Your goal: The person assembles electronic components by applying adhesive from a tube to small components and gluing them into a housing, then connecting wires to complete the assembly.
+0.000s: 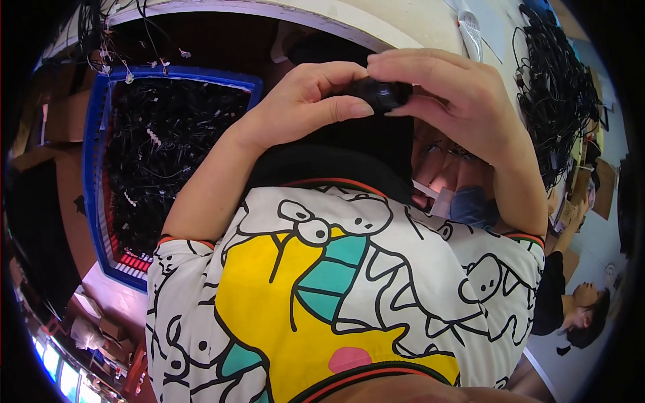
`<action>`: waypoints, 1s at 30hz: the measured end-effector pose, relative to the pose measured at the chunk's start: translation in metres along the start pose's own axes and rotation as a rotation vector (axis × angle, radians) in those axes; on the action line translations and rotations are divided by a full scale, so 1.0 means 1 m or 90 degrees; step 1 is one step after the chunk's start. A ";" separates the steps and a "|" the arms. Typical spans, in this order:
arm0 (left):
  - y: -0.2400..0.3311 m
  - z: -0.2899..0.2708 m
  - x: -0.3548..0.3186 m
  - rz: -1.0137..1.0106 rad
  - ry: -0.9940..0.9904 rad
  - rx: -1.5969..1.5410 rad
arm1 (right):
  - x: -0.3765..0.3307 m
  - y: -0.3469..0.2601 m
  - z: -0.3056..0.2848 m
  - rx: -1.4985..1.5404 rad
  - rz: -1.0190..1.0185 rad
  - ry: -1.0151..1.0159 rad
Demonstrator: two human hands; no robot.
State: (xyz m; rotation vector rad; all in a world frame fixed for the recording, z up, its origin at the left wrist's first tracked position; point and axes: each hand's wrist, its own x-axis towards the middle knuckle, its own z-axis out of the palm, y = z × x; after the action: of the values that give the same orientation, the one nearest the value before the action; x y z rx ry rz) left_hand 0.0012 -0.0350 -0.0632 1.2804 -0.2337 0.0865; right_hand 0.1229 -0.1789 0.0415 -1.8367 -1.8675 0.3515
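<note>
Blue crate (94,168) brims with black cables (168,154); left hand (302,104) and right hand (450,101), raised together, each grip closed on a small black part (381,93).

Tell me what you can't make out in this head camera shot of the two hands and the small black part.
- Small black part, head view: fingers of the left hand and right hand cover most of it, so its kind is unclear.
- Blue crate: the left forearm hides its right side; the black cables inside are too tangled to tell apart.
- Cable pile on the table: bent and dark near the picture's rim.
</note>
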 end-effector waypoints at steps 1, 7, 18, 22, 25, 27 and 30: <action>0.002 -0.002 0.000 -0.031 -0.003 -0.005 | 0.001 0.000 -0.001 0.001 0.000 -0.001; -0.003 -0.004 0.001 -0.027 0.005 0.011 | 0.000 0.003 -0.005 0.005 0.100 -0.066; -0.009 -0.002 0.001 -0.015 0.028 0.021 | -0.001 0.000 -0.005 -0.051 0.172 -0.113; -0.005 -0.006 0.001 -0.040 0.034 0.051 | 0.000 -0.001 0.007 -0.008 0.149 0.012; -0.006 -0.005 0.000 -0.036 0.020 0.033 | -0.001 0.006 0.005 -0.013 0.075 -0.026; -0.007 -0.004 0.000 -0.024 0.016 0.009 | -0.001 0.007 0.006 0.008 0.055 -0.026; -0.007 -0.004 0.000 -0.032 0.016 -0.031 | -0.001 0.006 0.007 0.028 0.065 -0.021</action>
State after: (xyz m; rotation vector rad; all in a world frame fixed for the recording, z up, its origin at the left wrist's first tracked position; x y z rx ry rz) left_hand 0.0027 -0.0333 -0.0707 1.2349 -0.1812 0.0534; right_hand 0.1244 -0.1782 0.0330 -1.9115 -1.7767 0.4571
